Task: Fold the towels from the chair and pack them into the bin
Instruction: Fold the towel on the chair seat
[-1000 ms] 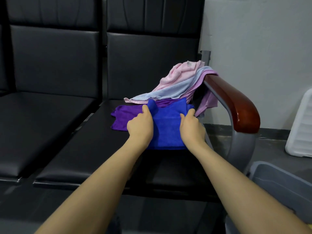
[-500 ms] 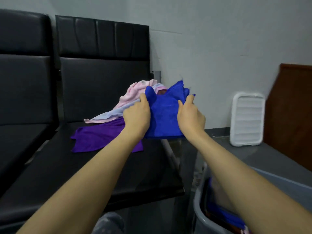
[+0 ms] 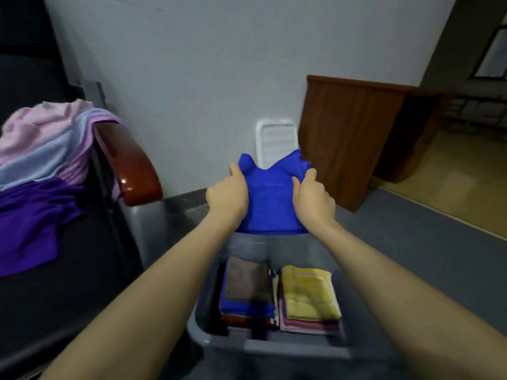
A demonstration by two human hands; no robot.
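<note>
Holding folded blue towel (image 3: 270,198) midair between left hand (image 3: 227,193) and right hand (image 3: 312,200), each pinching a side. Gray bin (image 3: 274,348) at 6 o'clock, directly below; stacks inside, both hands equally near.

Wall (image 3: 192,64): plain pale grey, matte, fills the upper centre. Floor (image 3: 411,242): grey near the wall; at right it meets a yellowish floor (image 3: 452,171) along a pale strip. Brown wooden panel (image 3: 348,138) stands upright against the wall, right of centre. White ribbed plastic panel (image 3: 275,141) leans on the wall just beside it. Far right: dark-framed window or door (image 3: 493,50), blurred. Left: black seat back (image 3: 27,64); reddish-brown glossy armrest (image 3: 129,163) on a grey metal leg (image 3: 148,223). Light even, dim
</note>
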